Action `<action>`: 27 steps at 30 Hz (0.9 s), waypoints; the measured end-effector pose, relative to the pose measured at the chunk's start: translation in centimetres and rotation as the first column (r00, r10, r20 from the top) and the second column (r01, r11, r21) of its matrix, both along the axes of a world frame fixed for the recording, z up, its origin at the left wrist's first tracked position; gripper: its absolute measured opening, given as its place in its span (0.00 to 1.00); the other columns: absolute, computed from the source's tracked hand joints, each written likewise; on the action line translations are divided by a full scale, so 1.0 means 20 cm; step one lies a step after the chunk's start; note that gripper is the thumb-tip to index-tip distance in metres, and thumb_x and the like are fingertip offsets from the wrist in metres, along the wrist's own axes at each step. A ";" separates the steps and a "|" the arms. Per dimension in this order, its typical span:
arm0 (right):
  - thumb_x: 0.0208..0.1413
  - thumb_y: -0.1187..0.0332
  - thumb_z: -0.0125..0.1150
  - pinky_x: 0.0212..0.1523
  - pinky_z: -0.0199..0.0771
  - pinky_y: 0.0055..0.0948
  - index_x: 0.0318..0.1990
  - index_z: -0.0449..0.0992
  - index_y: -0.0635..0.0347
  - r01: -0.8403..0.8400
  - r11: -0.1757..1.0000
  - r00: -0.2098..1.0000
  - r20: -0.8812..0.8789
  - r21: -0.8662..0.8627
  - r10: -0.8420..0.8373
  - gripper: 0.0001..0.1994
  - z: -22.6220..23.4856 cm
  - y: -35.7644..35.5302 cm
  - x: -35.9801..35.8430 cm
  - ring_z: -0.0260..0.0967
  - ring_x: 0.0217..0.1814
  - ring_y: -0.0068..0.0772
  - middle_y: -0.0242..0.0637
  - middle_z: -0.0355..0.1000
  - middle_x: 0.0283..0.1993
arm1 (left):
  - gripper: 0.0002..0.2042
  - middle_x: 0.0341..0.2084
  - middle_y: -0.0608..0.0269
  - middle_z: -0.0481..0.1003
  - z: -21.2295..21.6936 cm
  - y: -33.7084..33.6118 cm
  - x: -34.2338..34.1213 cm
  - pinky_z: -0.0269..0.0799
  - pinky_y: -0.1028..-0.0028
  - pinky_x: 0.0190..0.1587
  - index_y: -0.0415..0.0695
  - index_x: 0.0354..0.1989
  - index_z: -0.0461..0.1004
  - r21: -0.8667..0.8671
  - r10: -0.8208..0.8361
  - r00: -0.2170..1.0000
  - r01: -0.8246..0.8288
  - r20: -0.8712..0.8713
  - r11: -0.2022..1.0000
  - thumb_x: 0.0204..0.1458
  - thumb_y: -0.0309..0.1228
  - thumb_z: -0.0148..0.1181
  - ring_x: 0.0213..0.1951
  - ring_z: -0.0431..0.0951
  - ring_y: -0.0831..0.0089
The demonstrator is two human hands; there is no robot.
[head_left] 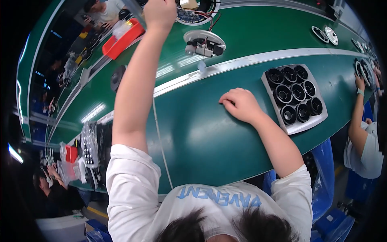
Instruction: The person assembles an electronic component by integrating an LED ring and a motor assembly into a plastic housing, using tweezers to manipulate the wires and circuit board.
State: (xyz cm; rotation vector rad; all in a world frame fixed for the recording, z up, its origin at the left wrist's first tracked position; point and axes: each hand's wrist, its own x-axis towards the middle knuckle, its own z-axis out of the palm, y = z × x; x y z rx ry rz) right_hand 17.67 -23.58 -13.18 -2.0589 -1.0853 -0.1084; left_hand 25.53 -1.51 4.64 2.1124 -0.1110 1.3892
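Note:
My left arm stretches far forward across the bench, and my left hand point(160, 15) is at the top edge of the picture, where its fingers are cut off from sight. Close to its right is a round black-rimmed unit point(194, 16) with a circuit board and red and black wires. Just nearer, a white round cover point(205, 41) with a motor-like grey part and wiring sits on the green belt. My right hand point(241, 105) rests on the green table with its fingers loosely bent, thumb apart, nothing visible in it. To its right stands a grey-white tray point(296, 128) of several black ring-shaped parts point(298, 92).
A red bin point(123, 38) with clear bags stands at the upper left, a dark round part point(118, 78) below it. White round parts point(325, 35) lie far right on the belt. A metal rail point(242, 61) divides belt and table. Co-workers sit at right and left.

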 end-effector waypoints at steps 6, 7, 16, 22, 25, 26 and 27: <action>0.49 0.72 0.51 0.23 0.60 0.17 0.31 0.74 0.61 0.043 0.921 0.961 -0.267 0.388 0.067 0.05 0.22 -0.02 -0.19 0.60 0.21 0.17 0.28 0.65 0.20 | 0.03 0.21 0.70 0.66 0.10 0.22 -0.55 0.60 0.83 0.29 0.40 0.31 0.65 -0.051 -0.225 0.968 0.221 -0.109 0.974 0.54 0.26 0.48 0.25 0.64 0.84; 0.50 0.72 0.50 0.23 0.58 0.15 0.32 0.73 0.62 0.057 0.888 0.931 -0.347 0.456 0.118 0.06 0.26 -0.01 -0.22 0.58 0.22 0.14 0.26 0.64 0.20 | 0.03 0.21 0.71 0.66 0.10 0.24 -0.64 0.60 0.83 0.29 0.41 0.31 0.65 -0.057 -0.261 0.958 0.255 -0.117 0.965 0.54 0.26 0.48 0.25 0.64 0.84; 0.50 0.67 0.53 0.37 0.63 0.19 0.47 0.67 0.63 -0.195 0.815 0.807 -0.384 0.546 0.450 0.16 0.63 0.28 -0.29 0.63 0.34 0.19 0.29 0.68 0.30 | 0.09 0.26 0.59 0.73 -0.04 0.20 -1.13 0.66 0.79 0.31 0.35 0.37 0.65 -0.208 -0.458 0.886 0.436 -0.068 0.875 0.53 0.29 0.50 0.27 0.72 0.75; 0.49 0.70 0.52 0.41 0.65 0.22 0.41 0.70 0.66 -0.295 0.732 0.692 -0.391 0.614 0.607 0.12 0.54 0.32 -0.37 0.65 0.39 0.21 0.33 0.71 0.37 | 0.16 0.33 0.58 0.73 -0.21 0.03 -1.35 0.68 0.80 0.36 0.37 0.45 0.62 -0.628 -0.587 0.803 0.513 0.108 0.586 0.51 0.32 0.54 0.32 0.73 0.78; 0.50 0.71 0.50 0.39 0.65 0.21 0.40 0.70 0.67 -0.238 0.771 0.780 -0.357 0.591 0.515 0.11 0.53 0.31 -0.45 0.65 0.38 0.20 0.33 0.70 0.35 | 0.34 0.44 0.48 0.68 -0.36 -0.03 -1.43 0.69 0.69 0.45 0.37 0.52 0.57 -0.771 -0.780 0.541 0.625 0.314 0.123 0.44 0.51 0.58 0.41 0.72 0.66; 0.50 0.71 0.49 0.38 0.65 0.20 0.40 0.70 0.67 -0.196 0.732 0.739 -0.393 0.653 0.548 0.11 0.53 0.31 -0.48 0.64 0.37 0.20 0.33 0.70 0.34 | 0.42 0.49 0.45 0.64 -0.40 -0.07 -1.46 0.66 0.65 0.50 0.37 0.55 0.56 -0.801 -0.795 0.543 0.585 0.269 0.129 0.37 0.58 0.59 0.50 0.66 0.60; 0.51 0.72 0.48 0.37 0.65 0.20 0.39 0.69 0.68 -0.144 0.692 0.696 -0.425 0.707 0.579 0.10 0.53 0.31 -0.50 0.64 0.36 0.20 0.33 0.70 0.33 | 0.39 0.51 0.46 0.62 -0.43 -0.13 -1.49 0.64 0.63 0.52 0.40 0.54 0.56 -0.791 -0.798 0.450 0.610 0.400 -0.053 0.38 0.51 0.64 0.53 0.63 0.57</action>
